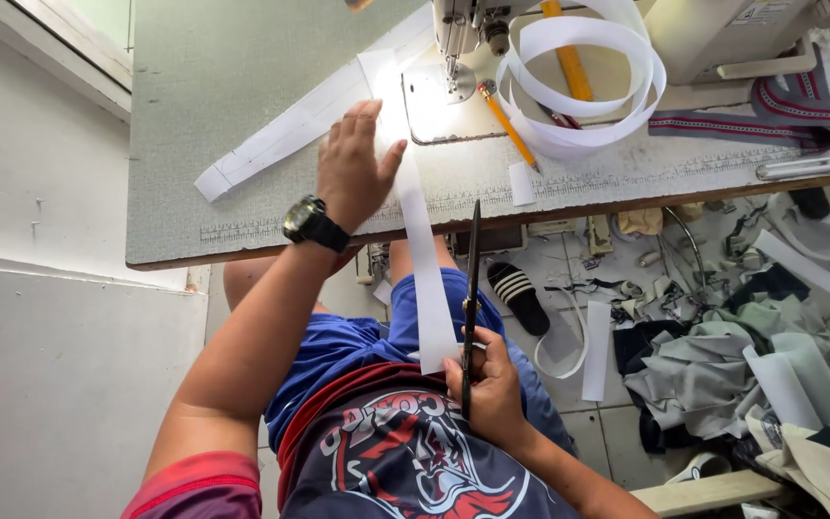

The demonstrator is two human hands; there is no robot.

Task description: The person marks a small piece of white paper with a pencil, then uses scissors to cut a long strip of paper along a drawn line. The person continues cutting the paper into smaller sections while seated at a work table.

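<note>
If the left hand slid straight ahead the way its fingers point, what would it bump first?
Probably the sewing machine's needle foot. The left hand presses the white fabric strip, fingers pointing that way; depth is unclear.

Bright, even daylight fills the scene, with glare whitening the sewing machine's needle plate [434, 101]. Shadows are soft. Focus is sharp; straight edges bow slightly near the frame's corners.
</note>
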